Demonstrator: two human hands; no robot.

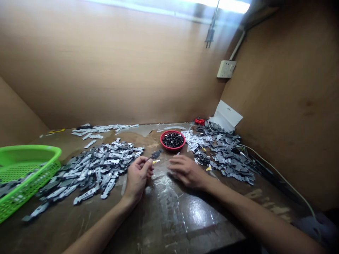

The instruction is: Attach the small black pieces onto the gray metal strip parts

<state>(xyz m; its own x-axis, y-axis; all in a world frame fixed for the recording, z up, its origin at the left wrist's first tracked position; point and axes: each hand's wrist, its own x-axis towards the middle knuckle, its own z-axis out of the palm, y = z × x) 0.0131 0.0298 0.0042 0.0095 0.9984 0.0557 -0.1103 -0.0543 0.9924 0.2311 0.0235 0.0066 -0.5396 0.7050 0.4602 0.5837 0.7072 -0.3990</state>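
Note:
My left hand point(139, 175) is closed, with thumb and forefinger pinching one end of a dark grey flat piece point(156, 154) that points away to the right. Just right of it, above the table, my right hand point(188, 171) has its fingers loosely apart and slightly blurred. I can make out nothing between them. Beyond both hands stands a small red basket point(172, 149) full of tiny black parts point(173, 139). To the left of my left hand spreads a heap of grey and silvery elongated pieces point(97, 167).
A green perforated basket point(50, 150) with more pieces stands far left. On the right lie heaped grey flat pieces point(227, 151), a white card point(226, 114) and a pale cable point(280, 176). A plug point(209, 35) hangs near a wall socket point(226, 68). Wooden panels point(127, 70) enclose the table.

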